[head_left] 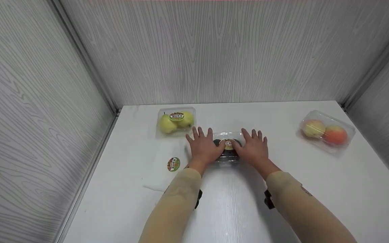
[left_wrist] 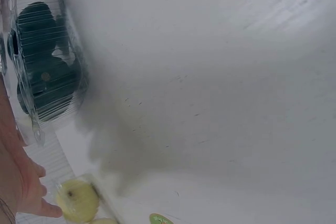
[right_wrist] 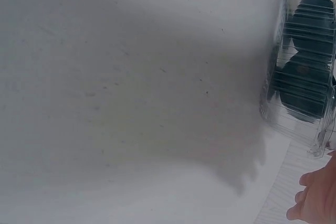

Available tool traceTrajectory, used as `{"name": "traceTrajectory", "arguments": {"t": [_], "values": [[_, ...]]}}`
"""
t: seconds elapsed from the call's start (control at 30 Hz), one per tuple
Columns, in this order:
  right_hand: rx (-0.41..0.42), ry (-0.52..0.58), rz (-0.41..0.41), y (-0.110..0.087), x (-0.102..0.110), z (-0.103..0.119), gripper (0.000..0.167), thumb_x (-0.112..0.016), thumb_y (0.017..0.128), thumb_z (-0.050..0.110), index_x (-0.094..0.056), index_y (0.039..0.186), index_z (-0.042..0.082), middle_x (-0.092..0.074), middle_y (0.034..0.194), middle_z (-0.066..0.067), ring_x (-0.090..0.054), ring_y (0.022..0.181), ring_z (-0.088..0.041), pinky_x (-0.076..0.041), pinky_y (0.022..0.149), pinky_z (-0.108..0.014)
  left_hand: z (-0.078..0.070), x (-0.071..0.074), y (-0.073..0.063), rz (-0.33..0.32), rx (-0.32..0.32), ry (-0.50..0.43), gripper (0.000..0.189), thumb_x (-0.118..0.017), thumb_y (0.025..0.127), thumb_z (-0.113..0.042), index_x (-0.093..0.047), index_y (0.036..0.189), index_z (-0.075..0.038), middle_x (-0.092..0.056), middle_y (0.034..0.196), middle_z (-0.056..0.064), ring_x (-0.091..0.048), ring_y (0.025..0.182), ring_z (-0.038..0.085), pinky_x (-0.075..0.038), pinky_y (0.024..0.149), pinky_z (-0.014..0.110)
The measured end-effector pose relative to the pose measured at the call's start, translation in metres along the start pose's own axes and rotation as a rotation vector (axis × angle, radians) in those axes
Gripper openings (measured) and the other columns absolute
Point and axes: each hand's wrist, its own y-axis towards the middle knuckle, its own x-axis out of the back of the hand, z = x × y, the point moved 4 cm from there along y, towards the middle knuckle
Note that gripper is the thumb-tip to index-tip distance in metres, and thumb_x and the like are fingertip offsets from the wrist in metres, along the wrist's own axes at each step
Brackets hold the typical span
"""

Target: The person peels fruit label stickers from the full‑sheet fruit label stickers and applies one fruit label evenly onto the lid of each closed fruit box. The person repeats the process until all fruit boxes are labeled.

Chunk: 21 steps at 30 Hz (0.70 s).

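A clear plastic box (head_left: 227,161) of dark round fruit (left_wrist: 44,74) stands in the middle of the white table, with an oval label (head_left: 228,144) on its lid. My left hand (head_left: 205,147) lies along its left side, fingers spread and the thumb at the label's left edge. From the other side my right hand (head_left: 253,149) mirrors it, its thumb touching the label's right part. Both palms cover the box's ends. Through the ribbed box wall (right_wrist: 273,82) the dark fruit shows in the right wrist view.
A clear box with green-yellow pears (head_left: 168,125) and a label (head_left: 176,116) stands at the back left. Another, with one pale and one orange-red fruit (head_left: 335,135), stands at the right. A loose oval label (head_left: 173,164) lies left of my left wrist. Grey wood-grain panels (head_left: 214,54) enclose the table.
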Motion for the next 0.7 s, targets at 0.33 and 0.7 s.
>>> {"name": "traceTrajectory", "arguments": {"t": [0.33,0.7], "values": [[-0.005,0.024,-0.012,-0.0004,-0.001,-0.0009,0.076,-0.045,0.105,0.055,-0.037,0.165,0.009,-0.032,0.164,-0.035,-0.023,0.154,-0.056,-0.017,0.123,-0.069,0.0005,-0.0009,-0.0013,-0.017,-0.004,-0.01,0.081,-0.04,0.102,-0.07,-0.042,0.165,-0.019,-0.031,0.167,0.028,-0.015,0.159,0.049,-0.013,0.121,0.073],[0.004,0.042,-0.028,-0.0051,-0.0049,-0.0018,0.08,-0.039,0.107,0.063,-0.034,0.166,0.009,-0.036,0.163,-0.033,-0.024,0.154,-0.054,-0.017,0.122,-0.072,0.0004,-0.0024,-0.0064,-0.086,-0.021,-0.046,0.083,-0.038,0.102,-0.07,-0.046,0.161,-0.013,-0.038,0.165,0.026,-0.021,0.158,0.045,-0.017,0.123,0.068]]}}
